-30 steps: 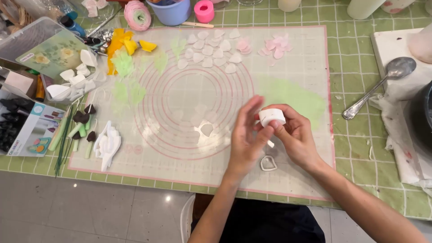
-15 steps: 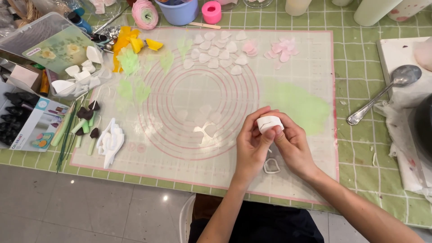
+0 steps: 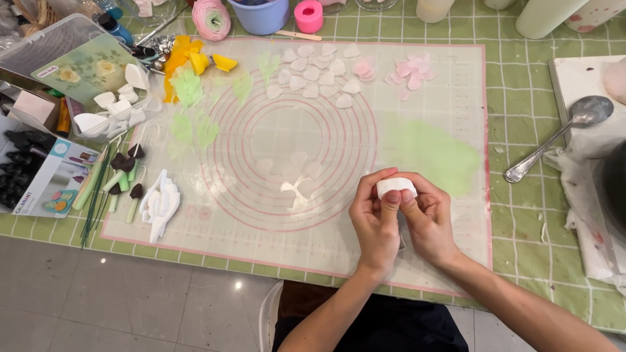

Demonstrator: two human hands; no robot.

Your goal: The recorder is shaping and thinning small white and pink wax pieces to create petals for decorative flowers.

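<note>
Thumbs of both hands, left hand (image 3: 375, 218) and right hand (image 3: 427, 218), pinch a white lump (image 3: 395, 186), probably soft paste. Even, gentle pressing over the mat (image 3: 261, 221) seems best.

Your worktop (image 3: 521, 117) is covered by a green checked cloth. A translucent mat (image 3: 417, 78) with pink rings fills its middle, reaching nearly to the near edge. Toward the right edge you have a metal spoon (image 3: 554, 140) and a crumpled white cloth (image 3: 587, 215). At the left edge sit a clear plastic box (image 3: 65, 65) and a printed carton (image 3: 49, 182). Along the far edge stand a blue cup (image 3: 261, 16) and a pink roll (image 3: 308, 16).
</note>
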